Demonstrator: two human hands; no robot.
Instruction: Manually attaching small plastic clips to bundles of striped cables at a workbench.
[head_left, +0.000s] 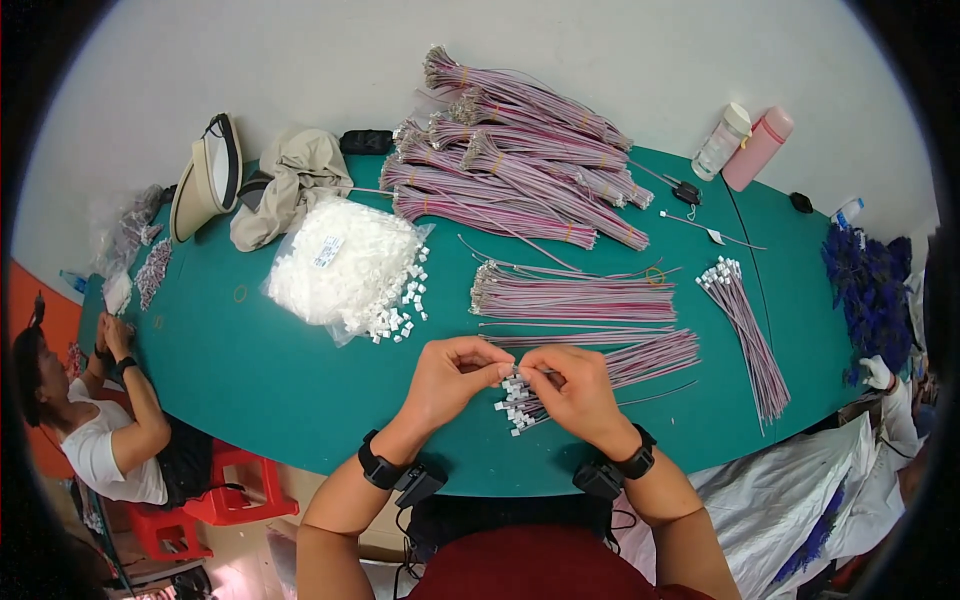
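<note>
My left hand (455, 385) and my right hand (575, 392) meet near the front of the green table, each closed in a pinch. Between the left fingertips is a small white plastic connector (513, 368), mostly covered; the right fingers pinch the end of a thin wire beside it. Just below the fingertips lie several wires with white connectors (515, 405) on their ends, partly under my right hand. Their pink and grey lengths (655, 357) fan out to the right. Beyond them rests a bundle of wires (575, 295) with bare terminal ends.
An opened plastic bag of white connectors (345, 260) spills loose pieces toward the middle. Large tied wire bundles (520, 160) are piled behind; a finished-looking bundle (745, 340) lies right. Bottles (760, 150) and a cap (207, 180) stand farther back. A co-worker (110, 420) sits left.
</note>
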